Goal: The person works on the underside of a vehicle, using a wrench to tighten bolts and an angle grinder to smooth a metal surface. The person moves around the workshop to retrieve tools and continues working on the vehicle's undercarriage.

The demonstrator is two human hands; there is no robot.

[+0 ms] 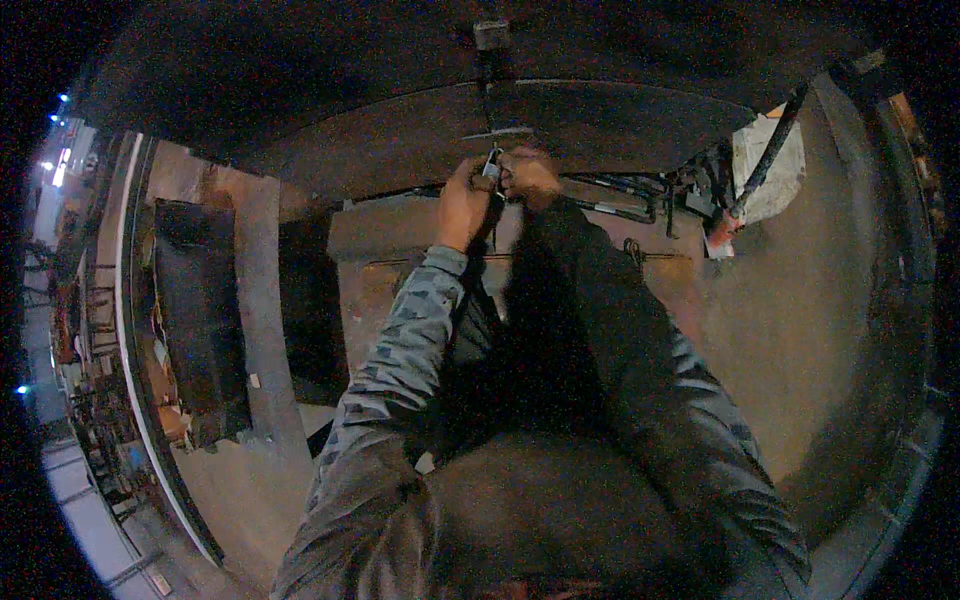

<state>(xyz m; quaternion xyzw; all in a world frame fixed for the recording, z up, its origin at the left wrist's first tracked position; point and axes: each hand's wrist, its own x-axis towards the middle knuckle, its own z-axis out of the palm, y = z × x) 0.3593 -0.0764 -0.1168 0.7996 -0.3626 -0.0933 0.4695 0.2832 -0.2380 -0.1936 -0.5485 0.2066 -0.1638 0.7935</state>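
My left hand [466,205] is closed around a small silvery padlock [491,165], its fingers wrapped on the metal body. Close on its right, my right hand [531,174] is closed and somewhat blurred, its fingertips against the padlock's lower side; anything small pinched there is too dim to make out. Both hands are at the lower edge of a dark, wide panel [380,125] split by a vertical seam. A thin metal strip [498,133] crosses the seam just above the padlock. Grey patterned sleeves cover both forearms.
Higher on the seam is a small light metal fitting [491,36]. Black tubes [625,208] and a pale, dirty container [768,165] are to the right. A long black box-like object [200,320] lies at left, beside a white floor line [128,300]. Brown floor [780,360] spreads at right.
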